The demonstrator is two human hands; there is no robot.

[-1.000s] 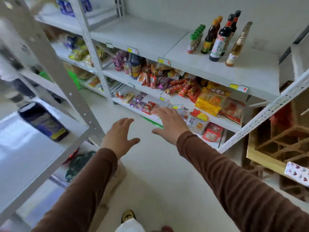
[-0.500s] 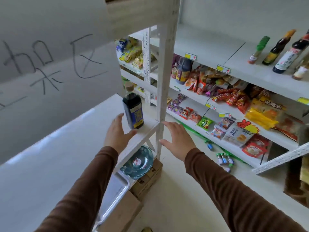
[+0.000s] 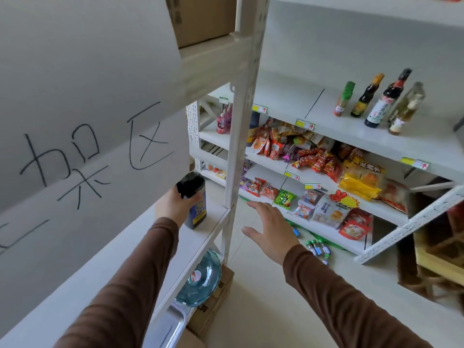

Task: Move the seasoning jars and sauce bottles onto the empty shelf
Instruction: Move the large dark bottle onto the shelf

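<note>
A dark sauce bottle [image 3: 197, 209] with a blue and yellow label stands at the front right corner of the white near shelf [image 3: 82, 252]. My left hand [image 3: 173, 204] is wrapped around its upper part. My right hand [image 3: 270, 228] hovers open over the aisle floor, right of the shelf post. On the far shelf [image 3: 313, 126] stand a green-capped seasoning jar [image 3: 343, 99], a dark bottle with an orange cap [image 3: 366, 96], a tall dark bottle with a white label [image 3: 385, 99] and a clear oil bottle [image 3: 405, 109].
A white paper sign [image 3: 82, 91] with handwritten characters hangs over the near shelf. The white upright post [image 3: 241, 116] stands beside the bottle. Snack packets [image 3: 313, 162] fill the lower far shelves. Small tubes [image 3: 317, 247] lie on the floor. A blue water jug [image 3: 200, 280] sits below.
My left hand has closed around the dark sauce bottle, which stood free beside it before. The view has swung further toward the near shelf and sign. My right hand stays open.
</note>
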